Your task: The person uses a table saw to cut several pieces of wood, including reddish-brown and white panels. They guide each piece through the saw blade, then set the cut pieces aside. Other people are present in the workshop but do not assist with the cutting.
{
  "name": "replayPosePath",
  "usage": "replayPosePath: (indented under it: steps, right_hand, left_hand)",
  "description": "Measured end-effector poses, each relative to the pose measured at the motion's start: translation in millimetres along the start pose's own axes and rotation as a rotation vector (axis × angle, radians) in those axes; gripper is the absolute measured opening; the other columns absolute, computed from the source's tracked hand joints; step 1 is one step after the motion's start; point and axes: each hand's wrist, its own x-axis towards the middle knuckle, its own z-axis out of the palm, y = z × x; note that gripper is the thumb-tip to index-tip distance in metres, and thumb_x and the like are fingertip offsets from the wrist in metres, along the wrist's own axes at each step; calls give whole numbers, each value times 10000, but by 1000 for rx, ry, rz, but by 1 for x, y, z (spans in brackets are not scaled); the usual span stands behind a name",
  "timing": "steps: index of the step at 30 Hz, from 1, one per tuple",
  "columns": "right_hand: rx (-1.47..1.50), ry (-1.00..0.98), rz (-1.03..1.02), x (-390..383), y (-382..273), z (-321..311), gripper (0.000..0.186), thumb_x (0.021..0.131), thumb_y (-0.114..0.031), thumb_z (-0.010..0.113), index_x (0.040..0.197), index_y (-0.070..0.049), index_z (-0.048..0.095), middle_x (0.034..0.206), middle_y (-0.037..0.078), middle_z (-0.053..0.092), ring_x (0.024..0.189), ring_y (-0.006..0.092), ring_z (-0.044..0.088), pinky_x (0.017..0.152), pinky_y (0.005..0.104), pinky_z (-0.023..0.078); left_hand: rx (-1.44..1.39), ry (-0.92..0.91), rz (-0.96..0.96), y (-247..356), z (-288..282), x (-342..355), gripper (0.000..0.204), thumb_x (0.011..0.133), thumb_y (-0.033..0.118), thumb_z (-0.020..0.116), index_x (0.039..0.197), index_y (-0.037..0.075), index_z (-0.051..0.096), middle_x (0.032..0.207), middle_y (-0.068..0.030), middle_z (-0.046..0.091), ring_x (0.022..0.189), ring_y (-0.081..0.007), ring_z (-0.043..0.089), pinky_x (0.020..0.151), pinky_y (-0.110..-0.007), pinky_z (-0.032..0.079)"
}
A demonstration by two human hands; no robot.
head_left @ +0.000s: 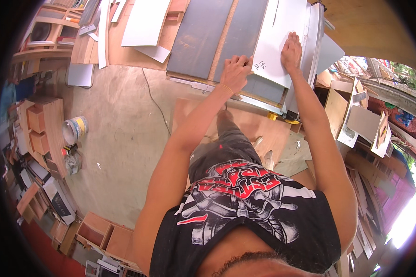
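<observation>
A white board (272, 46) with handwritten marks lies on a grey-topped saw table (196, 46). Its right side runs along a straight metal fence (312, 51). A thin dark line crosses the board's far part; I cannot tell whether it is a cut or a blade. My right hand (291, 53) rests flat on the board near the fence, fingers stretched forward. At the board's near left edge, my left hand (235, 71) is closed with curled fingers, its thumb and fingertips against that edge. The undersides of its fingers are hidden.
Left of the saw table, white panels (145, 23) and strips lie on a brown surface. A dark cable (155, 101) trails across the floor. A bucket (75, 129) stands beside wooden drawer units (46, 131). Offcuts (363, 122) pile up at the right.
</observation>
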Motion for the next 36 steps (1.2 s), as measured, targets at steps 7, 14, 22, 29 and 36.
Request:
replayPosePath:
  steps: [7, 14, 22, 29, 36]
  right_hand:
    - [2, 11, -21, 16, 6, 6, 407, 1005, -158, 402, 1320, 58, 543, 1405, 244, 511, 1318, 404, 467, 1101, 477, 364]
    - [10, 31, -33, 28, 13, 13, 403, 1000, -154, 403, 1303, 62, 558, 1386, 242, 530, 1309, 404, 476, 1100, 466, 367]
    - [13, 10, -5, 43, 19, 21, 412, 999, -164, 402, 1322, 43, 551, 1405, 228, 518, 1328, 383, 462, 1112, 457, 355]
    - [1, -11, 26, 53, 26, 28, 421, 1002, -171, 398, 1341, 37, 536, 1429, 211, 501, 1348, 366, 442, 1125, 449, 340]
    - [2, 5, -20, 68, 31, 31, 418, 999, -164, 396, 1324, 54, 544, 1408, 229, 515, 1327, 391, 459, 1113, 454, 351]
  left_hand:
    - [26, 12, 10, -7, 7, 16, 433, 860, 109, 640, 1292, 94, 618, 1028, -16, 580, 978, -215, 518, 784, -388, 362]
    - [27, 29, -2, -9, 9, 30, 414, 832, 88, 651, 1247, 90, 641, 986, -4, 570, 988, -209, 522, 809, -387, 361]
    - [36, 30, 2, -15, 12, 46, 423, 843, 105, 643, 1265, 103, 631, 996, 0, 573, 998, -207, 524, 811, -385, 359]
    - [90, 41, 17, -18, 14, 59, 386, 857, 112, 633, 1243, 100, 639, 1011, 1, 579, 1001, -199, 526, 814, -387, 360]
    - [62, 44, -8, -22, 20, 73, 336, 862, 113, 636, 1197, 100, 656, 978, 4, 577, 976, -196, 532, 800, -382, 359]
